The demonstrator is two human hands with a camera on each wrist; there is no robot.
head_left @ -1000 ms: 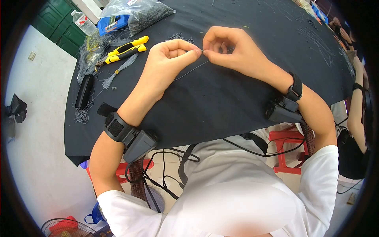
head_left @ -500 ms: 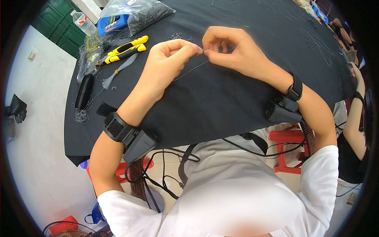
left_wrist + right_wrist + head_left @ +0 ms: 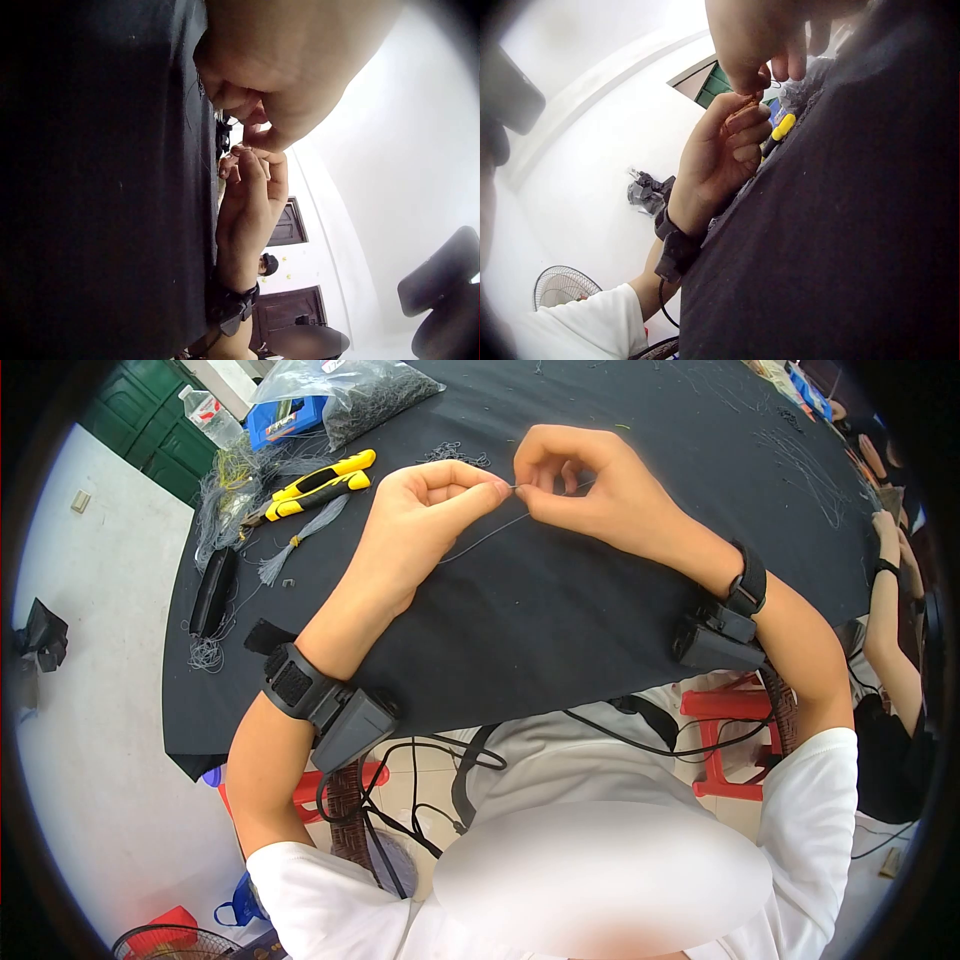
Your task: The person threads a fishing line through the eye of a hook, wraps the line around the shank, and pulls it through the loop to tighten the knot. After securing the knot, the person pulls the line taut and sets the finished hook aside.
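Above black cloth (image 3: 560, 620), thread (image 3: 513, 487) runs sideways, left hand (image 3: 426, 510) to right hand (image 3: 618, 488).

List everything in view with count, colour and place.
table: one, black-covered, centre
thin strand: at least one, grey, centre
pliers: one pair, yellow and black, table's left
tied bundle: one, grey, beside pliers
loose strands: many, mostly grey, on table
long object: one, black, table's left edge
plastic bag: one, clear, behind pliers
box: one, blue, beside plastic bag
bottle: one, clear, beside box
stool: at least one, red, lower right
fan: one, dark, lower left
green door: one, upper left
other people: at least one, black clothing, right
wrist cameras: two, black, worn
left hand: one, bare, pinching thin strand
right hand: one, bare, likewise
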